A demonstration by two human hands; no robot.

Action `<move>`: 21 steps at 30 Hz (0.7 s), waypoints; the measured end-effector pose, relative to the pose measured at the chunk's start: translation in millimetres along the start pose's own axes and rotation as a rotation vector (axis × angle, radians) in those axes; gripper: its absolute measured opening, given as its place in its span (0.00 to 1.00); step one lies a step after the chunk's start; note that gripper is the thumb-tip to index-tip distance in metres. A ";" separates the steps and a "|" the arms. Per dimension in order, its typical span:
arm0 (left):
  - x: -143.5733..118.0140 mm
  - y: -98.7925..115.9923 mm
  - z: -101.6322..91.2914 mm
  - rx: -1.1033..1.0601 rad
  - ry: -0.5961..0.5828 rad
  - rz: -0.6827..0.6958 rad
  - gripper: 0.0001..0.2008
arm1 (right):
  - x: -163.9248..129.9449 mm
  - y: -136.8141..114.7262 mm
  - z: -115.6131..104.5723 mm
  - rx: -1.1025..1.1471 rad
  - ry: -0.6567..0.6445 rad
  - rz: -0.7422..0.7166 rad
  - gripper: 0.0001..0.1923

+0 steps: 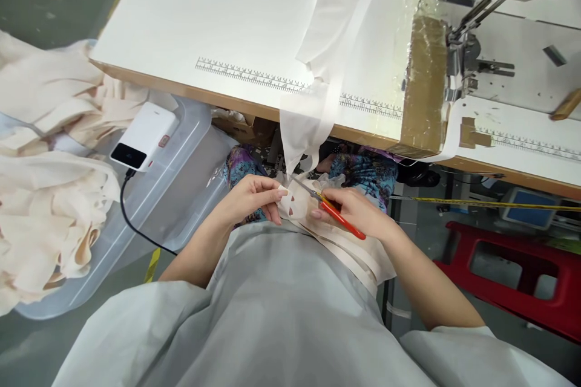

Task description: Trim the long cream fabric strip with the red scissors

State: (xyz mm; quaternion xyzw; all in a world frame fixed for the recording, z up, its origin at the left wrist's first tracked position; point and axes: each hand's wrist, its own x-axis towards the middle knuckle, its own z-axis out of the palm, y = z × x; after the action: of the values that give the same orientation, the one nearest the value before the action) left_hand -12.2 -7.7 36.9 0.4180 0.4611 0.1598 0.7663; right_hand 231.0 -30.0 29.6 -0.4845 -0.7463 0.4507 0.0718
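The desk (181, 6) spanned the upper view, its near edge crossing above the worker's lap. A clear plastic tub (158, 217) stood off its near left corner, heaped with loose cloth pieces (49, 211). The sewing machine (463, 60) occupied the desk's right part, close to the near edge. A pale cloth strip (329, 30) lay across the desk to the left of the machine and hung over the near edge towards the lap; its lower end merged with other pale cloth there, and where one piece ended could not be told. Judging by its folds and limp drape, the strip was light, thin and soft, unlikely to break but prone to crease or slide; a pinch on its margin, drawn lightly taut, would have served best. The left hand (258, 196) pinched pale cloth between thumb and forefinger. The right hand (351, 208) was closed around red-handled scissors (339, 216), the blades pointing at that cloth; their spread could not be made out. Rigid and probably light, the scissors were best held by the handles, with fingertips clear of the blades.
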 end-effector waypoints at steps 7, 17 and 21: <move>3.6 -5.6 12.0 0.006 -0.025 0.061 0.19 | 17.8 -14.1 24.1 0.447 0.182 -0.045 0.16; 39.9 83.5 24.3 0.965 0.517 0.707 0.08 | -2.0 -15.2 22.8 0.125 0.490 -0.098 0.08; 84.0 123.8 37.3 1.273 0.526 0.675 0.12 | -30.9 -11.6 9.2 0.176 0.575 0.046 0.10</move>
State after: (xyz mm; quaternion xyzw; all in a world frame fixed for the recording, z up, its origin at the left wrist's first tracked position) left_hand 80.6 101.1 94.7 0.8450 0.4787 0.1831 0.1526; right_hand 234.5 -61.4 43.0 -0.6008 -0.6424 0.3596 0.3116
